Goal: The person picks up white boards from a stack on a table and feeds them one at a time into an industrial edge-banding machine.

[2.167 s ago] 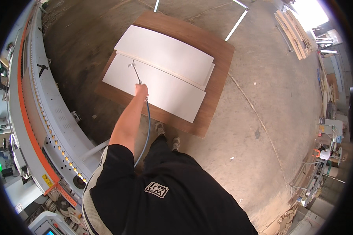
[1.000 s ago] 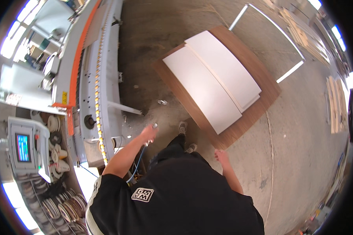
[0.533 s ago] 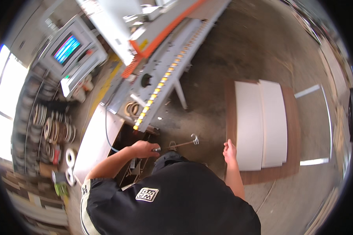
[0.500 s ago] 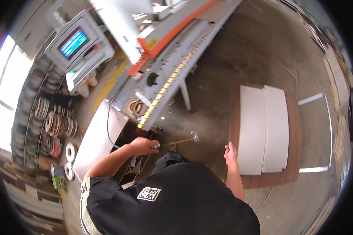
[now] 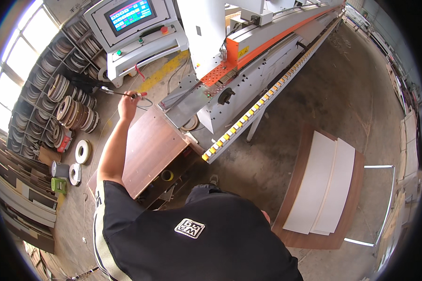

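My left hand (image 5: 128,107) is raised over the far end of the wooden bench, closed around what looks like an air blow gun (image 5: 115,92). A slim dark nozzle with a bright tip sticks out to the left, and a bit of red shows at the fingers. A thin hose (image 5: 146,104) loops from its other side beside the hand. Of my right hand (image 5: 266,216) only a sliver shows past my torso; its fingers are hidden. The brown bench top (image 5: 150,147) lies below my left forearm, beside the near end of the orange and white machine (image 5: 232,51).
A control panel (image 5: 131,18) with a lit screen stands at the far left. Yellow rollers (image 5: 239,124) line the machine's near rail. White panels (image 5: 314,182) lie on a brown board (image 5: 297,173) at right. Rolls of edging (image 5: 72,112) fill racks at left; a green stool (image 5: 58,184) stands nearby.
My left hand has swung up and left from beside my body with the blow gun. My right hand has dropped back, mostly behind my torso. The view has shifted.
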`<state>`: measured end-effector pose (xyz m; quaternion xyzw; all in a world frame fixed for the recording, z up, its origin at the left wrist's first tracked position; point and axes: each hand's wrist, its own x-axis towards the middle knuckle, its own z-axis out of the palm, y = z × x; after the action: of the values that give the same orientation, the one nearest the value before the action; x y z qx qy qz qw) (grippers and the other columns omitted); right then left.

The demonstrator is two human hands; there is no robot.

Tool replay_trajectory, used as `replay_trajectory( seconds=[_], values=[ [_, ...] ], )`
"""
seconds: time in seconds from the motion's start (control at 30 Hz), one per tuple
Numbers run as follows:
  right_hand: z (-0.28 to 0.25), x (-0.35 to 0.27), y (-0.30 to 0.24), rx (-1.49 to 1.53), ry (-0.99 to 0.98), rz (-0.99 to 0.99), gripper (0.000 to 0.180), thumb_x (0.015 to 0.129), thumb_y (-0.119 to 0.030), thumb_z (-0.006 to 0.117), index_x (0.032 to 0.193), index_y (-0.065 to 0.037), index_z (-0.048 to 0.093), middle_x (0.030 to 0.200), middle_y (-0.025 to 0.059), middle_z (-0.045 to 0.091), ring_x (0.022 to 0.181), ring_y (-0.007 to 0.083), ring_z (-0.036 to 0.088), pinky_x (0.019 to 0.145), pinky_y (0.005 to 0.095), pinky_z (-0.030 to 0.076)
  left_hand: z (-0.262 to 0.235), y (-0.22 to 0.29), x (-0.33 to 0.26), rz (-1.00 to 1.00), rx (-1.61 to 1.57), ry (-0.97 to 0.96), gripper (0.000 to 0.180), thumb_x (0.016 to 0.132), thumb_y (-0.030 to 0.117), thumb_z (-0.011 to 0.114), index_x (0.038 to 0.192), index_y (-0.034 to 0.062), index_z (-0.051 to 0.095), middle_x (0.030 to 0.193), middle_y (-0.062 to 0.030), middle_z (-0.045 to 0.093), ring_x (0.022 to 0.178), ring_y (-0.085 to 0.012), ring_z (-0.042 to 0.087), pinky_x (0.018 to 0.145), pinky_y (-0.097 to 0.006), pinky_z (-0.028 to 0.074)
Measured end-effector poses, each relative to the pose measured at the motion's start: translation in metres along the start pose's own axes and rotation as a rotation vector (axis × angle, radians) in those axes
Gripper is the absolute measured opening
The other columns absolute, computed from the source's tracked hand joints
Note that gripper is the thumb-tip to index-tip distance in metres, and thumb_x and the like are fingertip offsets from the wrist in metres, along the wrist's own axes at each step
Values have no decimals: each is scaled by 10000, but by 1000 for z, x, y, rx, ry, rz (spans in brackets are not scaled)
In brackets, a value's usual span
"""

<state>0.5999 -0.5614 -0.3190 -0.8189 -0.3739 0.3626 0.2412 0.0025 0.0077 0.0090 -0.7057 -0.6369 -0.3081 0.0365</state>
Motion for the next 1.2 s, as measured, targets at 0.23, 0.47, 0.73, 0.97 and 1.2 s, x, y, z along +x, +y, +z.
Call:
replay_trajectory(
  seconds=[0.23,0.47,0.73,0.97,1.2],
  values=[
    [-32,-53,-86,294,-35,304,362,969,-367,628,1138,-50,676,1005,101,720,734,161,671,602,304,518,75,-67,93,-235,-64,138,310,837,310,753,1050,94,691,1007,-138,704,970,-343,668,843,-422,515],
    [-21,-75,-77,376,27,340,340,963,-344,619,1165,-72,649,942,88,712,672,155,644,569,288,514,171,-114,135,-533,-93,34,499,908,523,580,1088,80,726,1068,-212,714,1039,-390,673,889,-464,506],
    [9,-105,-4,495,239,667,325,929,-346,604,982,-50,727,826,74,721,682,180,669,629,337,528,211,99,-10,-524,-757,114,418,934,312,661,1111,-57,576,1000,-173,610,876,-264,629,761,-452,557],
    [23,-100,105,579,258,632,336,917,-370,595,936,-64,731,878,85,742,756,208,705,695,363,542,237,396,-193,-179,-1101,-922,181,1000,156,593,1145,61,646,976,-37,609,831,-156,627,735,-306,536],
    [-43,-72,167,618,350,785,356,903,-390,621,923,-53,735,850,125,731,806,288,703,743,403,537,272,505,-347,503,-469,-1701,261,944,157,627,1174,36,655,902,-85,718,823,-171,692,799,-299,540]
  ],
)
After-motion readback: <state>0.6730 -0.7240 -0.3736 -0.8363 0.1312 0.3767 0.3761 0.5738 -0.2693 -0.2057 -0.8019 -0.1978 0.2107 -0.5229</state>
